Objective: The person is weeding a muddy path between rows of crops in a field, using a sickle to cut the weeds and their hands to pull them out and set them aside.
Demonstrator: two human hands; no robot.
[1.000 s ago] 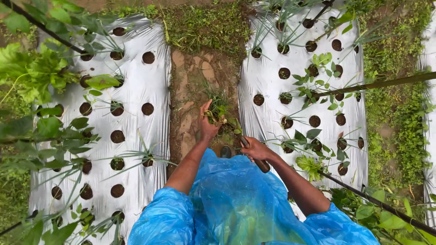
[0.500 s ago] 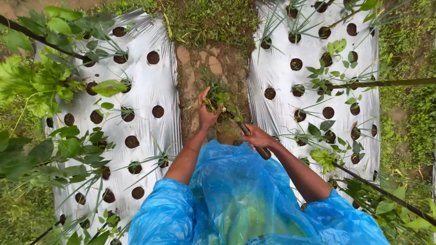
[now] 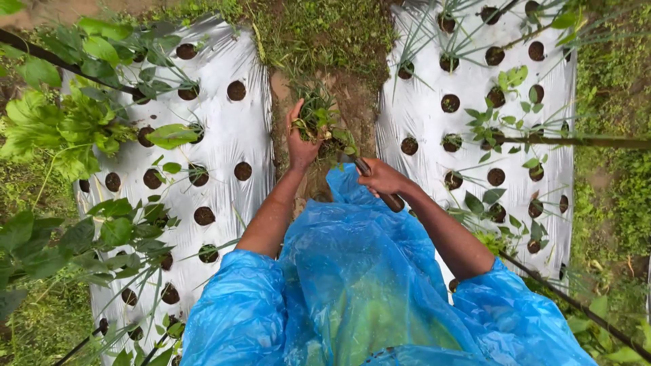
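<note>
Left hand (image 3: 300, 139) grips weed clump (image 3: 320, 118) | right hand (image 3: 381, 177) beside it clasps dark tool handle (image 3: 380, 186) | silver mulch sheet (image 3: 224, 142) flanks both.

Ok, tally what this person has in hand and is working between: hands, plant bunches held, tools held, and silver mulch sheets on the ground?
Hands: 2, the left hand and the right hand
Seedling bunch: 1, gripped in the left hand
Dark-handled tool: 1, gripped in the right hand
Silver mulch sheets: 2, the left sheet and the right sheet
Total: 6

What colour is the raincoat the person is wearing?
The raincoat is bright, see-through blue, shown best in the head view.
</note>
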